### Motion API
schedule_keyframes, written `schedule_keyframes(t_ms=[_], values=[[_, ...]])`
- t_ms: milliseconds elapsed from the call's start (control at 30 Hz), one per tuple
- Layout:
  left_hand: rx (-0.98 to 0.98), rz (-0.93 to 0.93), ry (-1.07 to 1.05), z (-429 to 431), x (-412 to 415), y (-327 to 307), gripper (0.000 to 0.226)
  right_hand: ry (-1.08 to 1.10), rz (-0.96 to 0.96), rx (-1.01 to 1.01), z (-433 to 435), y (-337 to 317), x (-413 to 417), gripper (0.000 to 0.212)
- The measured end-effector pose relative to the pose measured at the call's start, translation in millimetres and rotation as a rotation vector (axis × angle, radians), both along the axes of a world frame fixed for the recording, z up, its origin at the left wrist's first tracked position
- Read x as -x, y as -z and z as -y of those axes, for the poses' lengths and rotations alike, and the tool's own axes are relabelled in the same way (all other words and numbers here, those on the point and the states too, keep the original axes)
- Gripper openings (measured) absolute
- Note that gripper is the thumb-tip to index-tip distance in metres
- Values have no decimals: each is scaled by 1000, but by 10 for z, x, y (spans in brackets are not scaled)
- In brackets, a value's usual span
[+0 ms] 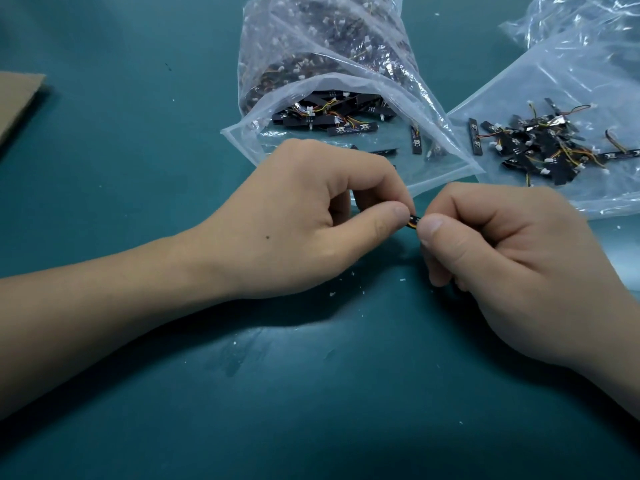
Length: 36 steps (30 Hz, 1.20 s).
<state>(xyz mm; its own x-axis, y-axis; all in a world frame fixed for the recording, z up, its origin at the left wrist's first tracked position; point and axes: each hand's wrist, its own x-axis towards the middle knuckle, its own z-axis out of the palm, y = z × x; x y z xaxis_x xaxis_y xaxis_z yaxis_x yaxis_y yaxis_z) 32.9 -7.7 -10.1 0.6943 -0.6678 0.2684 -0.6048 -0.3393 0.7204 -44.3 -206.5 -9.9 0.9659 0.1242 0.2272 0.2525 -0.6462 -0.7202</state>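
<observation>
Just past the middle of the green mat, toward one o'clock from centre, I have both hands meeting on one small wired strip. The left hand pinches one end between thumb and curled forefinger. The right hand pinches the other end the same way, its other fingers tucked under.

Only a short bit of black with orange and yellow leads shows between the thumbs, so I cannot tell whether a plug is being seated or the leads are being folded. My judgement is that this is fine fingertip work on the wire end. To do it well I would hold the left pinch steady as the anchor and let the right make the small motion. I would push or pull along the line of the leads, not across them, and grip board and plastic, not the thin wires.

At twelve o'clock from the hands an open bag spills more strips. At two o'clock a loose pile lies on a second bag. I would guess this piece goes there, lifted clear and not dragged.
</observation>
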Motion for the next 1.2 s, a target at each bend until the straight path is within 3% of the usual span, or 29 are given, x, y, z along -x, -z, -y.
schedule_keyframes(t_ms=[433,1200], values=[[-16,-32,-1,14,23,-19,11,-7,2,47,19,32,2,33],[-6,-36,-20,13,27,-21,11,-46,-38,-41,16,33,3,25]])
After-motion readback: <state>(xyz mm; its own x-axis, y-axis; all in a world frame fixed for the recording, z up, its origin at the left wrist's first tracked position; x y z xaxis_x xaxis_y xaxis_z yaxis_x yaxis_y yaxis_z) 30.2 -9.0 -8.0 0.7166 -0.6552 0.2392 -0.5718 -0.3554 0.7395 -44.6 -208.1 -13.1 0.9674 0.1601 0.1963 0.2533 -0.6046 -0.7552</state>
